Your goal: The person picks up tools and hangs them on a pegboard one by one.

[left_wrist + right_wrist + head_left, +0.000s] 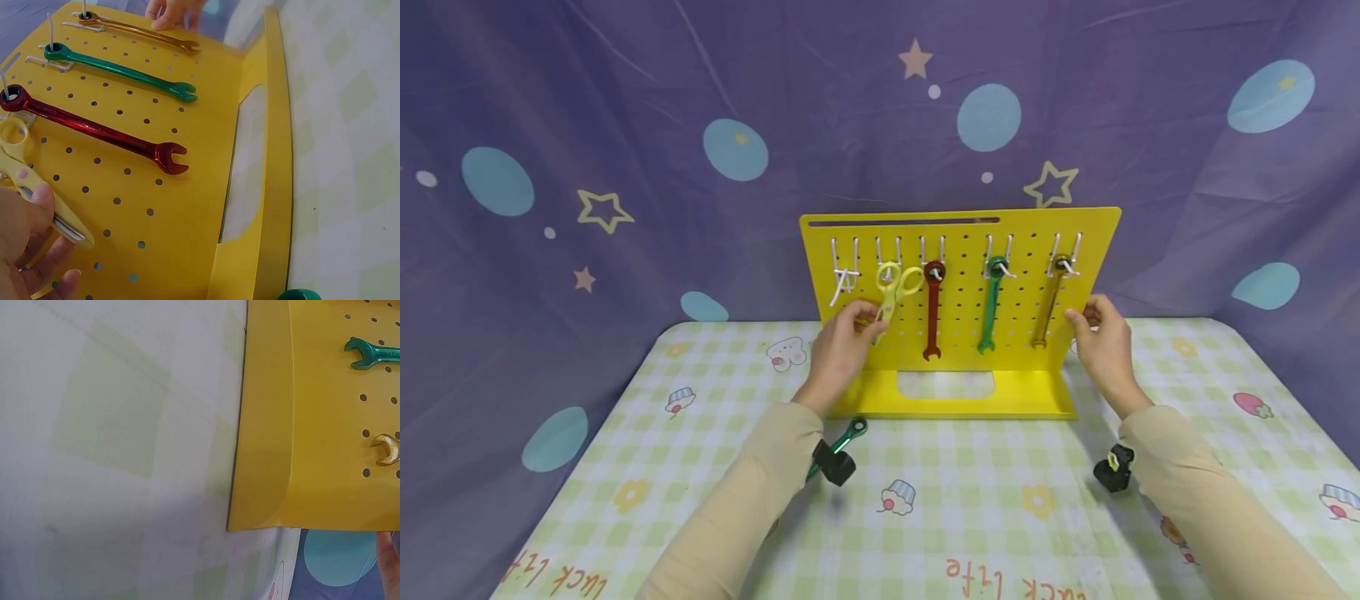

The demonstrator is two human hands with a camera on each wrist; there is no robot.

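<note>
My left hand (842, 346) pinches a pair of yellow scissors (890, 302) by the blade end, thumb in front and fingers behind. One finger ring of the scissors sits at a white hook on the yellow pegboard (962, 354); whether the hook bears their weight I cannot tell. To their right a red wrench (933, 312), a green wrench (991, 308) and a gold wrench (1048, 307) hang by their ring ends. My right hand (1103, 342) grips the board's right edge, mostly out of sight in the right wrist view.
Another green wrench (852, 431) lies on the checked tablecloth (970, 467) in front of the board, partly behind the left wrist camera (835, 463). A white hook (844, 279) at the board's far left holds no tool. A purple curtain (880, 150) hangs behind.
</note>
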